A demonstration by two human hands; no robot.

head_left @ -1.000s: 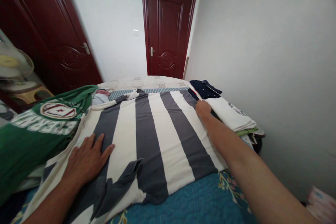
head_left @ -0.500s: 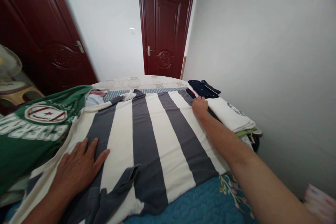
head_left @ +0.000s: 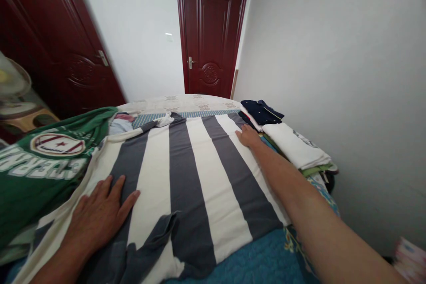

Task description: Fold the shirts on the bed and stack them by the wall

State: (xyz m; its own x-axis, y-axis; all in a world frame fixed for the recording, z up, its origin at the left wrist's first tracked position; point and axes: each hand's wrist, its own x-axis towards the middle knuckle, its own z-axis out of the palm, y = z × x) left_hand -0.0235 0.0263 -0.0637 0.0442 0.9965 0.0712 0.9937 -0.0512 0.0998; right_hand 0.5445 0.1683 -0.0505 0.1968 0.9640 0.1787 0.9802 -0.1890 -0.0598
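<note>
Left grip [head_left: 96, 215] and right grip [head_left: 249, 136] rest unclenched (palms down) on striped shirt [head_left: 183, 173].

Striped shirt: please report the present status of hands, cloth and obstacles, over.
Left hand flat on striped shirt. Right hand on it, near right edge. Shirt spread, near sleeve bunched. Green shirt close at left, folded clothes at right.

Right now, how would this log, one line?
left hand: flat on striped shirt | right hand: at shirt's right edge | green garment: left of shirt | folded clothes: right of shirt
</note>
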